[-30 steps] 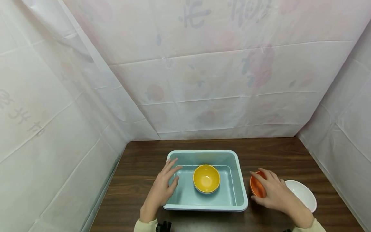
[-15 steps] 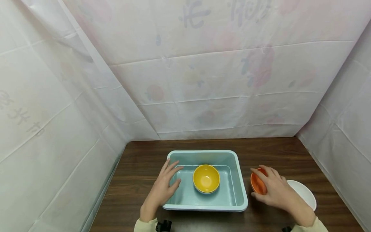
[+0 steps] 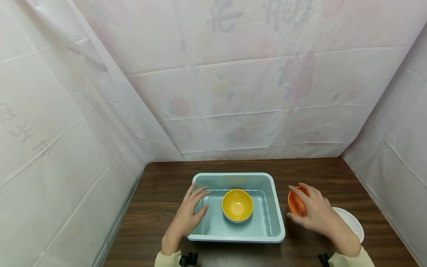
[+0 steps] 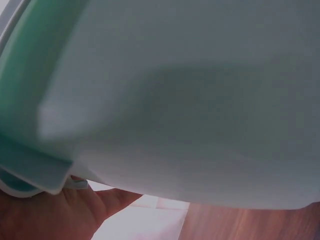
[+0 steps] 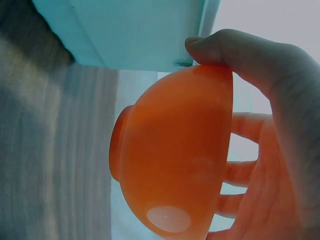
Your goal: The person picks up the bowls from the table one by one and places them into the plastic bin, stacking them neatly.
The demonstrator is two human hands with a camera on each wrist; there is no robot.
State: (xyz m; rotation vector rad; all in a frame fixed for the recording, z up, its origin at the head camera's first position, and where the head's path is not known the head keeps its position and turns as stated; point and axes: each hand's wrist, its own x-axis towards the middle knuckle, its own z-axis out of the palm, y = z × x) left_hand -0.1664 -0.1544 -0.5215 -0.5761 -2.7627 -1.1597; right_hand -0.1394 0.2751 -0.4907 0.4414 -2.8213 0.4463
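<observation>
Head view softly bright, left wrist view dim and blurry, broad shadow across pale-green rectangular plastic tub [image 4: 200,110], oval glare on glossy orange round bowl [image 5: 175,150]

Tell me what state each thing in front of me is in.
Tub: upright on the table
Yellow bowl: upright, empty, inside the tub
Orange bowl: gripped by the right hand
White dish: on the table, partly hidden
Left hand: fingers spread at the tub's left side

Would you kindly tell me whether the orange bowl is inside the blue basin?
It is outside: the right hand grips the orange bowl to the right of the blue basin.
</observation>
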